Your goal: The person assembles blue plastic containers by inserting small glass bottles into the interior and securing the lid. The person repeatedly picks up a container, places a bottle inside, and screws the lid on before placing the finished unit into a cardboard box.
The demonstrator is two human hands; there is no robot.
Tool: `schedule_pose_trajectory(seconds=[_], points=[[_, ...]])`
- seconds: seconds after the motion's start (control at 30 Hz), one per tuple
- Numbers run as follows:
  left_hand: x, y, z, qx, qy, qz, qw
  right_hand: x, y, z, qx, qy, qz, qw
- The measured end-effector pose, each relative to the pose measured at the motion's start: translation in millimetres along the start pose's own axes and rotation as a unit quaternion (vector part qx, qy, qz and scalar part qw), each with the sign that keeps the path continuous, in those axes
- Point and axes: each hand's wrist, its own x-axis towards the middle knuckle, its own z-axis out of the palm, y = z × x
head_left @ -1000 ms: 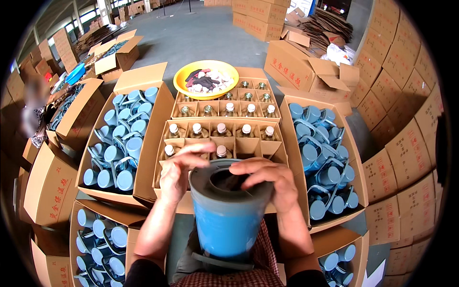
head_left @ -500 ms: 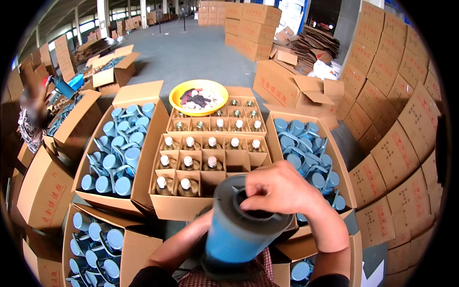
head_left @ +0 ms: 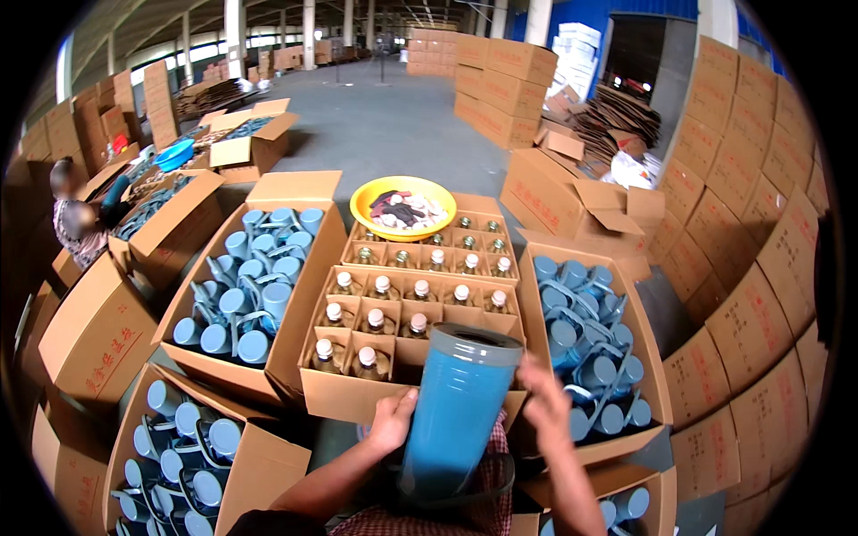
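Observation:
A tall blue cylindrical container (head_left: pixel 458 406) with a grey rim stands upright close in front of me, its dark handle loop low near my lap. My left hand (head_left: pixel 391 422) grips its left side and my right hand (head_left: pixel 545 404) holds its right side near the top. Just beyond it sits an open cardboard box (head_left: pixel 357 393) divided into cells, holding several capped bottles (head_left: pixel 375 317); some near cells are empty.
Open boxes of blue containers flank me at the left (head_left: pixel 255 286), right (head_left: pixel 594 357) and lower left (head_left: pixel 192 456). A yellow bowl (head_left: pixel 403 207) with small items rests on the far bottle box. Stacked cartons (head_left: pixel 760 295) line the right. A person (head_left: pixel 76 223) sits at far left.
The view has lifted. My right hand came off the container's top rim and moved to its right side; my left hand now grips the left side. The container stands more upright.

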Motion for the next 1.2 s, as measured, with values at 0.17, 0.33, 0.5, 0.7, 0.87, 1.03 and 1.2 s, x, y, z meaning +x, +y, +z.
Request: schedule_pose_trajectory(seconds=[0.17, 0.33, 0.5, 0.7, 0.87, 1.03, 1.2], points=[[-1, -50, -26, -0.086, 0.122, -0.046, 0.988, -96, 34, 10, 0.028, -0.280, 0.138, 0.950], [-16, -38, -14, -0.108, 0.201, -0.205, 0.952, -170, 44, -15, 0.033, -0.237, 0.077, 0.968], [-26, -113, -31, -0.283, 0.248, -0.159, 0.913, -159, 11, -6, 0.079, -0.270, 0.077, 0.957], [-20, -96, -25, -0.397, 0.238, -0.207, 0.862, -157, -24, 1, -0.055, -0.228, 0.065, 0.970], [-9, -60, -5, -0.345, 0.321, -0.180, 0.863, -218, 79, -5, -0.164, 0.144, 0.086, 0.972], [12, 9, 23, -0.344, 0.022, -0.110, 0.932, -101, -15, -24, 0.001, 0.360, 0.132, 0.924], [34, 54, 49, -0.289, -0.096, 0.012, 0.952, -75, -13, -118, -0.034, 0.458, -0.013, 0.888]])
